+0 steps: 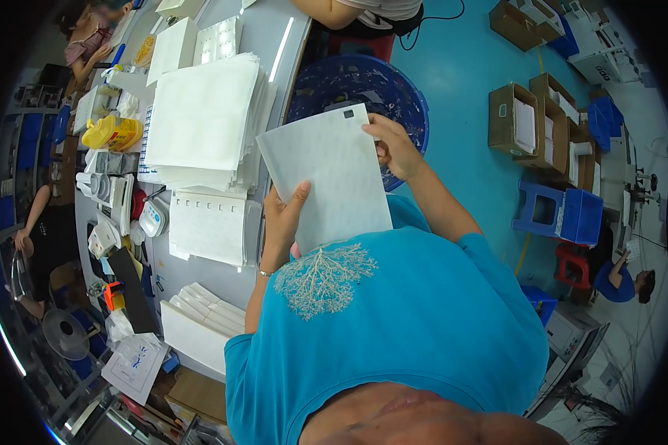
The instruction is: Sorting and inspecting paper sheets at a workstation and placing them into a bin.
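Behind the white paper, the left hand is partly hidden.

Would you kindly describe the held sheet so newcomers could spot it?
Find the big blue bin by the table. In front of it, the left hand and right hand hold a white sheet. Unlike the stacked paper, it has one dark corner square.

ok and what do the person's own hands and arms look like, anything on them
The left hand and right hand are bare, without gloves. A thin, pale band shows at the left wrist. The sleeves are short and bright blue.
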The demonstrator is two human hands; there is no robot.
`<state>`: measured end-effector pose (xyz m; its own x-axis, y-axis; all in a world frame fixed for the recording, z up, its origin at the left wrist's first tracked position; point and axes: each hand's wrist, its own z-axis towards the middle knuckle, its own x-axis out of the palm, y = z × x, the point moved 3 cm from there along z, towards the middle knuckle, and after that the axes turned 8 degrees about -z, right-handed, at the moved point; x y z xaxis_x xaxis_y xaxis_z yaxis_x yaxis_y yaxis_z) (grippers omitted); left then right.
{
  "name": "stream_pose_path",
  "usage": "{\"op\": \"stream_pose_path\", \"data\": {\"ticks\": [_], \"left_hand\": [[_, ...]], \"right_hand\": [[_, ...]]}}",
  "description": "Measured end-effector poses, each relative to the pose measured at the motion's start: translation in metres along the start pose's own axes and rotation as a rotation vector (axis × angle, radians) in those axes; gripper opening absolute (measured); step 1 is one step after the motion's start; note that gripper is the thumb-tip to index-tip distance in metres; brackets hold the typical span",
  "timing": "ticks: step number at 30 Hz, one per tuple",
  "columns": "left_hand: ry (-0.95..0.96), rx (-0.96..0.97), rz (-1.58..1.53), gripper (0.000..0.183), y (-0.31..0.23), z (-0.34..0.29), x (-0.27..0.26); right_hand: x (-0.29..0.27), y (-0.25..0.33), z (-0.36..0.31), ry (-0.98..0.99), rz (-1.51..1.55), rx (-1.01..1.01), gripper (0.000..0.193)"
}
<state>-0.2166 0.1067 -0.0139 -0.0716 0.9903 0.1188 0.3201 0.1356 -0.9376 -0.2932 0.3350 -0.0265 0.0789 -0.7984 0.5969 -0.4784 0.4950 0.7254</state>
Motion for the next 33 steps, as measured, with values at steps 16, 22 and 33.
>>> {"op": "stream_pose_path", "data": {"ticks": [16, 22, 33], "left_hand": [[0.055, -0.01, -0.045, 0.046, -0.007, 0.023, 0.028], [0.037, -0.036, -0.118, 0.048, 0.0, 0.025, 0.029], [-0.028, 0.068, -0.048, 0.042, -0.004, 0.006, 0.016]], "right_hand": [[-0.026, 0.031, -0.003, -0.013, -0.314, 0.045, 0.025], [-0.034, 0.0, 0.011, 0.062, 0.06, 0.082, 0.025], [-0.027, -0.027, 0.012, -0.153, -0.414, 0.412, 0.022]]}}
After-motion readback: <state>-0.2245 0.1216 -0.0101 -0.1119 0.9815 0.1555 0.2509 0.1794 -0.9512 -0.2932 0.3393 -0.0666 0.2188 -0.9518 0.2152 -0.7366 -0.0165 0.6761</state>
